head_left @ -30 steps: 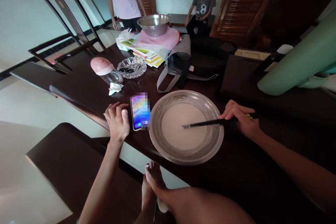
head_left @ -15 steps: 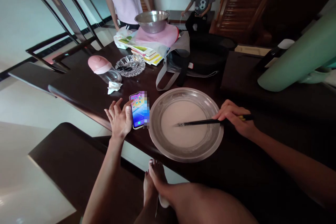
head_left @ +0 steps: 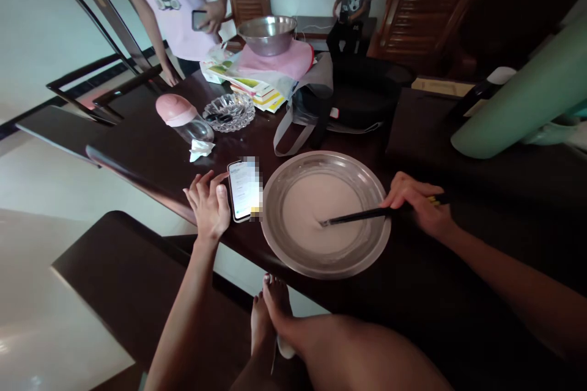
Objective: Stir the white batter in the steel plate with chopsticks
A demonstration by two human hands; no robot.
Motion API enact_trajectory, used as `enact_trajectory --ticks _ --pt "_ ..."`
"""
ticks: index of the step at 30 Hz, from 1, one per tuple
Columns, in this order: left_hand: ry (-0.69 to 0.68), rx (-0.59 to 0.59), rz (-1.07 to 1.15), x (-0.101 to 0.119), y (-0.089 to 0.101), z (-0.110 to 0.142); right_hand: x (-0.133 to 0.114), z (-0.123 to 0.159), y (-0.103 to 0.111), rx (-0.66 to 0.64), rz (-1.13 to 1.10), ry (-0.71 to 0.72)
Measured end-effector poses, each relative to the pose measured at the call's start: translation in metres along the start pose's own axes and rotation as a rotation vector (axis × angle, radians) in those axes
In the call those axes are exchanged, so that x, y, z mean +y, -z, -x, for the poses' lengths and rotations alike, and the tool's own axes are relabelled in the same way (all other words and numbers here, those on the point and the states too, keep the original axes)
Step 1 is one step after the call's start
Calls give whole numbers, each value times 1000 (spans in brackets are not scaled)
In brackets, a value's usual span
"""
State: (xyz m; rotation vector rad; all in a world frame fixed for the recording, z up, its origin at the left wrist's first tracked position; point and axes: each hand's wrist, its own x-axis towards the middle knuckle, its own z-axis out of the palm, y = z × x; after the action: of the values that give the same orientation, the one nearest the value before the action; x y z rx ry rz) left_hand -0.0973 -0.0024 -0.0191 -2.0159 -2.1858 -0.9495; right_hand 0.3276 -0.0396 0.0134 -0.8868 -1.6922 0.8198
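Two metal bowls [head_left: 274, 214] [head_left: 269, 46], one phone [head_left: 241, 195], chopsticks [head_left: 355, 216] in the right hand [head_left: 419, 203]

Your blind spots
Your right grip [head_left: 419, 204] covers mid-chopsticks [head_left: 355, 215]; phone [head_left: 241, 189] part-pixelated, text unreadable; green cylinder [head_left: 518, 95] cut by right edge.

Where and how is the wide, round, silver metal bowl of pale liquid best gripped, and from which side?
Grip the bowl by opposite sides of its rim, probably left and right, coming from the person's side. The flare offers a hold, and gripping both sides should keep the liquid level. Slim black chopsticks in the right hand cross the rim; set them aside first.
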Motion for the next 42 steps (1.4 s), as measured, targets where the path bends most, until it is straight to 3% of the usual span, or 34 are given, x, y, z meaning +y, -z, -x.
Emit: enact_trajectory --ticks 3,7,12,18,23,25,29,34,39,42 --pt "20 -2 -11 1 0 0 0 0 -1 -52 42 -1" --pt "54 -37 -14 2 2 -4 1 -1 0 79 33 -15" --pt "108 -84 -33 3 4 -16 0 0 -3 -42 25 15" --pt "132 -145 -89 8 1 -21 0 0 0 34 -33 -3" --pt "133 -55 -71 9 1 -17 2 0 2 19 2 -27" --pt "132 -61 -65 9 1 -17 2 0 2 36 -14 -15" --pt "148 -93 -67 10 1 -18 2 -1 0 -48 13 -30" --pt "170 -138 -70 10 2 -20 0 -2 -1 67 7 -45" --pt "175 -171 -58 11 3 -20 -2 -2 -2 -68 16 -33" --pt "187 -184 -76 13 4 -21 -1 -3 0 37 26 -61"
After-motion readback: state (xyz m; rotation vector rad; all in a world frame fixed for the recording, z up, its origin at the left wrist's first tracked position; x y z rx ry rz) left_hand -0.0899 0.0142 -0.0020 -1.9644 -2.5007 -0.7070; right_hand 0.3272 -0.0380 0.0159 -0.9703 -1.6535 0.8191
